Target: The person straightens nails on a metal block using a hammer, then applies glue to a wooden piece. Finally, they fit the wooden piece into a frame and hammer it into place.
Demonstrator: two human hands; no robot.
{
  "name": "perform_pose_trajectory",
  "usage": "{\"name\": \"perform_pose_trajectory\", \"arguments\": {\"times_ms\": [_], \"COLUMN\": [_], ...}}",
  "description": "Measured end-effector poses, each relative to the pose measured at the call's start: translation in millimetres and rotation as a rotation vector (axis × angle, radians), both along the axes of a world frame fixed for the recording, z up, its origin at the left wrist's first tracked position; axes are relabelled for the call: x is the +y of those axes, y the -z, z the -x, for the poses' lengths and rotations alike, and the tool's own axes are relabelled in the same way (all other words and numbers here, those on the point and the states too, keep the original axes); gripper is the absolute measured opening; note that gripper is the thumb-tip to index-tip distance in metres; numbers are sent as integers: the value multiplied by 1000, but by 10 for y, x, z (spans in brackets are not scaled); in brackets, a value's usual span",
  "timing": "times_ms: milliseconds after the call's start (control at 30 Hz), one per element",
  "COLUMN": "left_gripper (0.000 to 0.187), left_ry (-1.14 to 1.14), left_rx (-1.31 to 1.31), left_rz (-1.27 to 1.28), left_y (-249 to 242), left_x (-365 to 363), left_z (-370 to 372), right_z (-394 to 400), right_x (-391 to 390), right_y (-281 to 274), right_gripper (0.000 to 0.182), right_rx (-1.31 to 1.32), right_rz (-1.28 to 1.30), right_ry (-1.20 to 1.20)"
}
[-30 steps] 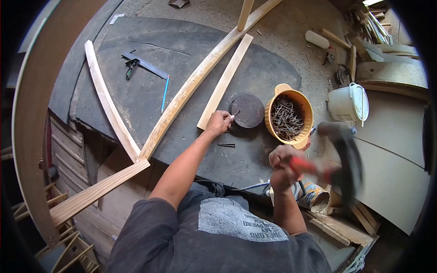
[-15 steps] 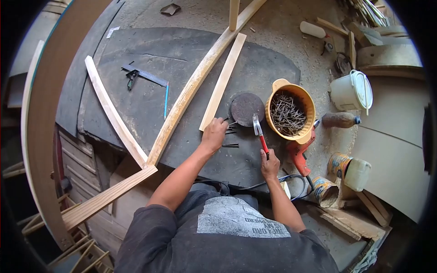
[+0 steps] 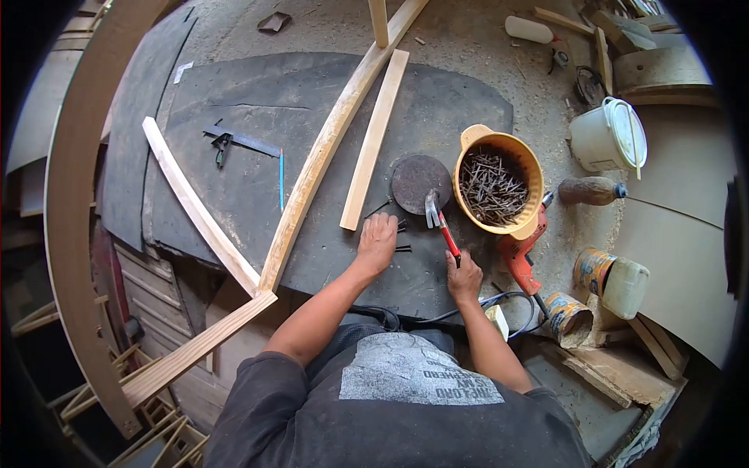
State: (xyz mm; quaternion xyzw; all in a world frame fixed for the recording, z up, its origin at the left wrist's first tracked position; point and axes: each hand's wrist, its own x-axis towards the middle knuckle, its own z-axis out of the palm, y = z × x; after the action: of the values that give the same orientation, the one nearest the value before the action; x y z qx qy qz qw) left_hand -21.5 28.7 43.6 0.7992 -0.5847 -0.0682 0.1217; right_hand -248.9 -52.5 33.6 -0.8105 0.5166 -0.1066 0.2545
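My right hand is closed around the red handle of a claw hammer. The hammer's metal head rests at the near edge of a round dark metal disc. My left hand lies low over the dark tabletop, fingers stretched forward. Just beyond its fingertips is a single dark nail. More nails lie by the right side of that hand, partly hidden by it. A yellow-orange tub full of nails stands right of the disc. A straight wood strip lies beyond my left hand.
A curved wooden frame crosses the table on the left. Behind it lie a combination square and a blue pencil. To the right are a red drill, a brown bottle, a white bucket and tins.
My left hand has moved slightly down and its fingers have straightened; a nail now shows past the fingertips. The hammer head has shifted a little left, onto the disc's edge. The view has shifted slightly.
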Motion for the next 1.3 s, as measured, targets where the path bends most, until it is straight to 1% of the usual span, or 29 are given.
{"name": "perform_pose_trajectory", "arguments": {"times_ms": [67, 167, 233, 267, 367, 467, 533, 567, 633, 667, 700, 767, 800, 867, 900, 967, 1100, 1167, 1200, 1267, 1300], "left_gripper": [7, 9, 9, 9, 10, 13, 19, 19, 24, 24, 24, 20, 20, 16, 16, 14, 15, 15, 15, 18, 18], "left_ry": [-2, 10, 49, 49, 23, -2, -12, -6, -76, -139, -137, -220, -220, -212, -210, -220, -161, -125, -118, 19, 25], "left_rx": [-3, -45, -10, -12, -14, 46, 219, 219, 210, 218, 217, 36, 35, -91, -90, -183, -174, -114, -112, 91, 93], "left_rz": [-5, 38, -56, -59, -12, -7, 125, 121, 110, 135, 134, 70, 70, -119, -123, -164, -148, -78, -82, 63, 57], "left_y": [-7, -18, -64, -54, -41, -71, -115, -153, -232, -212, -189, -159, -156, -138, -110, -64, -89, -127, -123, -136, -144], "left_x": [13, -6, 10, 16, 52, 70, 79, 54, -27, -81, -137, -238, -268, -291, -301, -320, -257, -233, -173, -14, 41], "left_z": [11, 30, 76, 90, 106, 66, -19, -64, -169, -197, -200, -195, -192, -164, -150, -132, -139, -103, -94, -85, -66], "right_z": [8, 12, 11, 10, 15, 19, 19, 22, 19, 10, 12, 2, 3, 23, 20, 13, 18, 19, 7, 2, 5], "right_x": [37, 23, 39, 32, 47, 42, 43, 46, 42, 39, 36, 36, 33, 50, 46, 30, 43, 34, 37, 27, 29], "right_y": [31, 101, 91, 108, 135, 113, 114, 120, 130, 119, 102, 95, 96, 99, 107, 122, 139, 120, 93, 90, 101], "right_gripper": [40, 42, 42, 42, 42, 41, 41, 41, 41, 41, 41, 41, 42, 42, 42, 42, 42, 42, 42, 41, 41], "right_rx": [5, 28, 40, 38, 44, 49, 37, 37, 32, 29, 33, 36, 33, 34, 34, 35, 32, 38, 36, 37, 33], "right_rz": [-15, 51, 54, 51, 57, 44, 43, 40, 53, 52, 47, 42, 45, 42, 57, 66, 59, 55, 56, 51, 54], "right_ry": [13, -6, -3, -3, -3, -2, -6, 0, -5, -2, -3, -5, -6, -4, -7, -6, -7, -1, 0, 9, 5]}}
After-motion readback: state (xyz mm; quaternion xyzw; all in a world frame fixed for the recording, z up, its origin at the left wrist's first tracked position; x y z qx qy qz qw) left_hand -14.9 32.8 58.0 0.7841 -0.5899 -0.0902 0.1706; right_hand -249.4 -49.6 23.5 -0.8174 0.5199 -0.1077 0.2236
